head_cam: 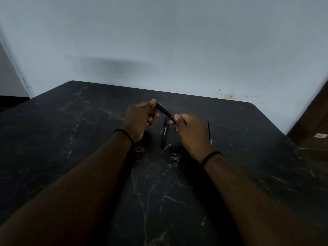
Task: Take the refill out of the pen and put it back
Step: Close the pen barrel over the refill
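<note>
Black pen (164,112) spans both grips (refill (210,132) apart).

A dark marble-patterned desk (106,174), veined with pale and rusty streaks, fills the lower half of the view. Behind it, toward twelve o'clock, stands a pale bluish wall (159,32) carrying a soft grey shadow. Toward two o'clock the wall bears a yellowish stain (229,96) with small dark scratches, just above the desk's far edge. At three o'clock a brown wooden surface (312,121) shows, with a small white tag (320,135) on it.
</note>
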Motion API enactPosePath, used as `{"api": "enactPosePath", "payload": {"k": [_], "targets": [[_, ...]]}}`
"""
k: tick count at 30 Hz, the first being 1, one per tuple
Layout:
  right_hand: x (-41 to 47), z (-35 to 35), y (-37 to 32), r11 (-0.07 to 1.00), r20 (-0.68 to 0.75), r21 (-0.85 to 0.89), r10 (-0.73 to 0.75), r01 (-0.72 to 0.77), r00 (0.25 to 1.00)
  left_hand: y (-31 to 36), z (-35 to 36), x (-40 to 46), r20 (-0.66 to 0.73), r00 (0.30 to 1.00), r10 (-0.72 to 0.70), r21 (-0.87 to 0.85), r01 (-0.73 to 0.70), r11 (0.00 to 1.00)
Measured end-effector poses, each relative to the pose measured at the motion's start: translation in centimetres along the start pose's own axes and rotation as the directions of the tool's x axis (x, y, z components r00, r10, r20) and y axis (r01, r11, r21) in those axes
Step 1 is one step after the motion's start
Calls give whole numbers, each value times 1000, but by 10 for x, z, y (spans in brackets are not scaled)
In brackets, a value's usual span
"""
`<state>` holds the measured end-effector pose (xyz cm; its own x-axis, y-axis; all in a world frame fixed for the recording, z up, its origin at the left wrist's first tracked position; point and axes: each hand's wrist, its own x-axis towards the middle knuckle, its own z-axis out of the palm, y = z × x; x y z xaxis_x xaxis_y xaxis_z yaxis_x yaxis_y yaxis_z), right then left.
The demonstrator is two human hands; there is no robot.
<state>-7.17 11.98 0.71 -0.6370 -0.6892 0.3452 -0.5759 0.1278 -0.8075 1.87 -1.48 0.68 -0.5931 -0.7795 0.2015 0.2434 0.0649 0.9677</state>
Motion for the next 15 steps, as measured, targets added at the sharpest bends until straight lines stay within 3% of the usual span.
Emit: {"api": "enactPosePath", "payload": {"k": [8, 13, 15], "targets": [[-1, 4, 1, 998, -27, -54, -31, 29, 999, -3, 2, 4, -33, 999, 43, -6, -43, 999], [5, -1, 10, 969, 18, -213, -127, 128, 992, -5, 5, 3, -23, 995, 98, 62, -96, 993], [7, -3, 11, 968, -25, -215, -135, 126, 991, -7, 7, 2, -44, 994, 99, 88, -95, 992]]}}
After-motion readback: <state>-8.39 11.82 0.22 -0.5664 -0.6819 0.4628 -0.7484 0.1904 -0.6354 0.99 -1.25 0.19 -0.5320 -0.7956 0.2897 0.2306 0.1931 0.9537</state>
